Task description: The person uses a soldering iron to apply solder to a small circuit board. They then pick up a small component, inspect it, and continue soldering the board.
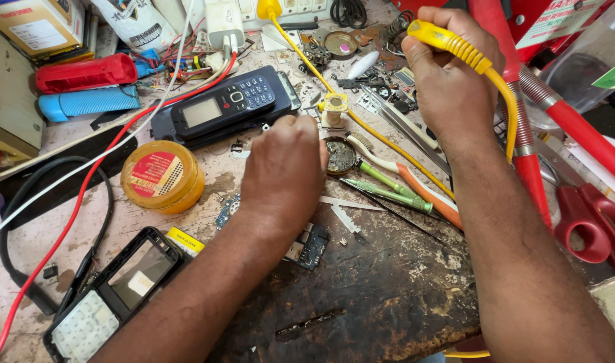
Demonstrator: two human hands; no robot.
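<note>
Right hand point(448, 81) gripping yellow soldering iron point(455, 47) raised above worktop point(388, 289). Left hand point(284, 171) fisted, resting nearer circuit board point(307, 247), just below it

1. Two bare forearms enter from the bottom edge, no sleeves visible up to the frame edge.
2. Left hand point(285, 168): no glove, no ring, no watch or band at the wrist; seen from the back, knuckles rounded.
3. Right hand point(452, 81): also bare, no jewellery, no wrist strap.
4. Fine hair shows along both forearms.
5. No tape, bandage or markings on either arm.
</note>
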